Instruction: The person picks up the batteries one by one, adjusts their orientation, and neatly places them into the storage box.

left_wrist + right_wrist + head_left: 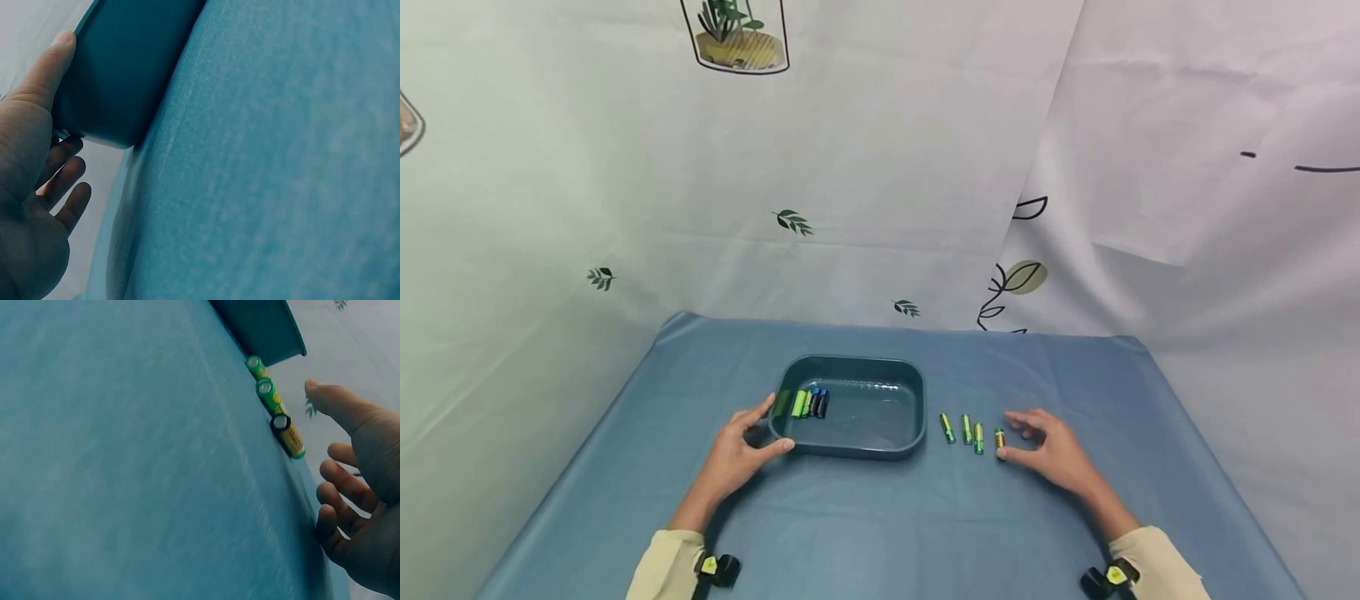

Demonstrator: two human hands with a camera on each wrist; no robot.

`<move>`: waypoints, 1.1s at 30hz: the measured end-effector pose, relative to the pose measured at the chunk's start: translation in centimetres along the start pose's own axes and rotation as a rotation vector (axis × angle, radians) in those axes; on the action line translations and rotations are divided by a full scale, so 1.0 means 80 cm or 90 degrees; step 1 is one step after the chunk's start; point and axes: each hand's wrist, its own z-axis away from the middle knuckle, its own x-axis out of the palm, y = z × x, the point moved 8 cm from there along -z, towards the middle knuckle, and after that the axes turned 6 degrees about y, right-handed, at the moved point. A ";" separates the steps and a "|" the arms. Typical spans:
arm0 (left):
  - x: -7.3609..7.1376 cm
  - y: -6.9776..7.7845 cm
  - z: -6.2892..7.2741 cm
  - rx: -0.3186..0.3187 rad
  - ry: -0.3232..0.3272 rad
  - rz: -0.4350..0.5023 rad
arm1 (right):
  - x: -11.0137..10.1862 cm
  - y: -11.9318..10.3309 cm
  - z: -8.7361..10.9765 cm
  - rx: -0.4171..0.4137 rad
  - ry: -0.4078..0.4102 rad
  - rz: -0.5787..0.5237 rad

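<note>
A dark teal rectangular tray stands on the cloth with several batteries, green and dark, side by side at its left end. My left hand holds the tray's left end, thumb at the near corner and fingers at the left side; the left wrist view shows the thumb on the tray wall. To the right of the tray lie more green batteries. Over the rightmost one, a yellow battery with a dark end, my right hand hovers, thumb and fingers spread apart around it.
A blue cloth covers the table. Behind it hangs a pale patterned curtain, which also runs along both sides. Dark wrist cameras sit at both cuffs.
</note>
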 end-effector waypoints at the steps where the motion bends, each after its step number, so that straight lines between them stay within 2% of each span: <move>1: -0.001 0.000 0.000 -0.001 -0.001 -0.002 | 0.000 0.003 0.002 0.006 -0.002 0.001; 11: -0.002 0.000 0.000 -0.004 -0.001 -0.004 | 0.006 0.008 0.004 0.024 -0.046 0.020; 19: -0.002 0.001 0.001 -0.010 -0.001 -0.010 | 0.011 0.010 0.002 0.038 -0.051 0.029; 27: -0.003 0.000 0.001 -0.015 -0.002 -0.009 | 0.014 0.007 0.003 0.046 -0.078 0.046; 33: -0.002 -0.002 0.002 -0.015 -0.003 -0.013 | 0.015 0.005 0.004 0.039 -0.082 0.051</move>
